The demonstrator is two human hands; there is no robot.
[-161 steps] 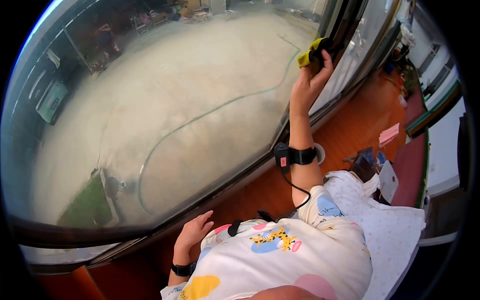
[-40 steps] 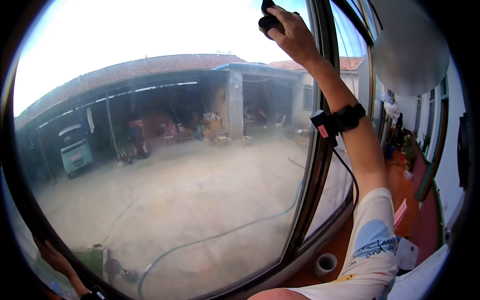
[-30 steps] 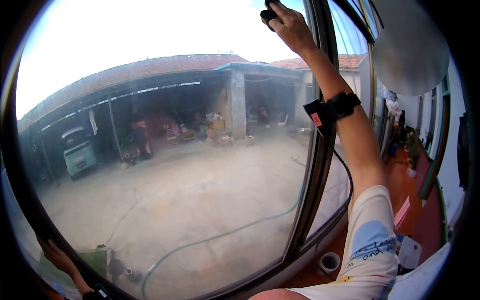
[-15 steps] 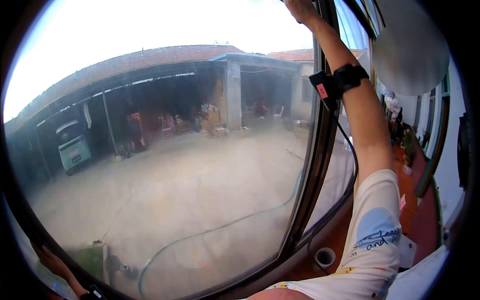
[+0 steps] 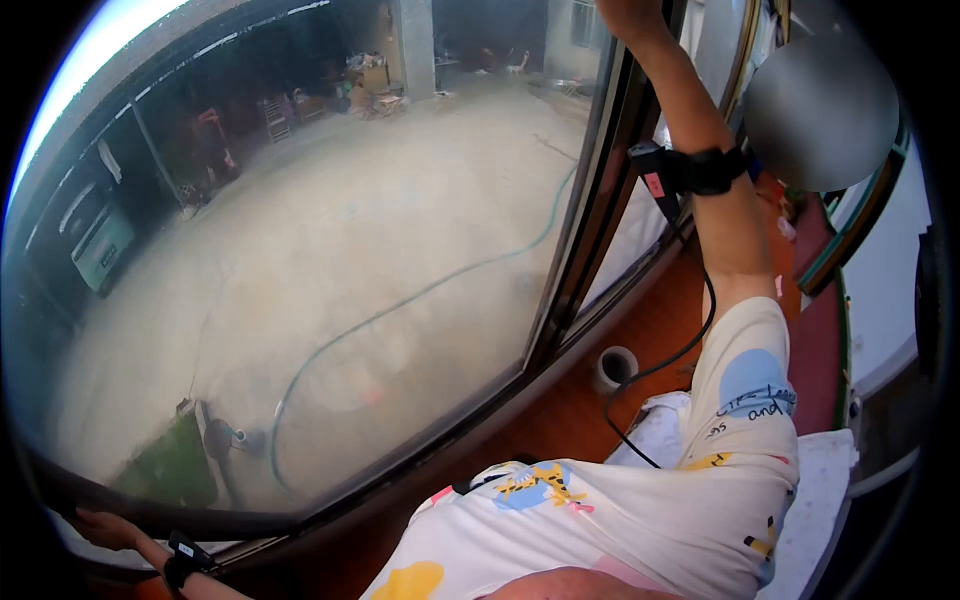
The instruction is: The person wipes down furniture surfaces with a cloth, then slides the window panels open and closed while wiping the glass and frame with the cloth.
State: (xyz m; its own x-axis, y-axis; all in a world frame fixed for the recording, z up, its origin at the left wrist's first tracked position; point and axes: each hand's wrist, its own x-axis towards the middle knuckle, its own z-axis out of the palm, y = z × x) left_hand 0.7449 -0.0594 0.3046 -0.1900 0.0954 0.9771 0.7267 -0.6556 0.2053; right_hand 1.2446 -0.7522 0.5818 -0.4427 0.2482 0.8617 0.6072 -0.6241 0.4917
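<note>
My right arm reaches up to the top of the view. There my right hand (image 5: 632,14) is beside the upper part of the dark window frame (image 5: 560,310). Its fingers are cut off by the view's edge, so what it touches or holds is hidden. At the lower left, my left hand (image 5: 108,530) is by the lower corner of the frame, fingers stretched out and nothing visible in them. Between my hands spreads the large, hazy window pane (image 5: 400,220). Black straps with small devices sit on both forearms, and a black cable (image 5: 655,370) hangs from the right one.
A white cylindrical container (image 5: 616,368) stands on the reddish-brown surface (image 5: 560,405) below the window. White cloth or paper (image 5: 815,500) lies at the lower right. Beyond the glass are a yard with a hose (image 5: 400,300), a parked vehicle (image 5: 103,245) and a covered shed.
My view has tilted downward, so the yard appears higher and more of my shirt shows. The container now appears higher and farther left. My right hand remains near the upper frame.
</note>
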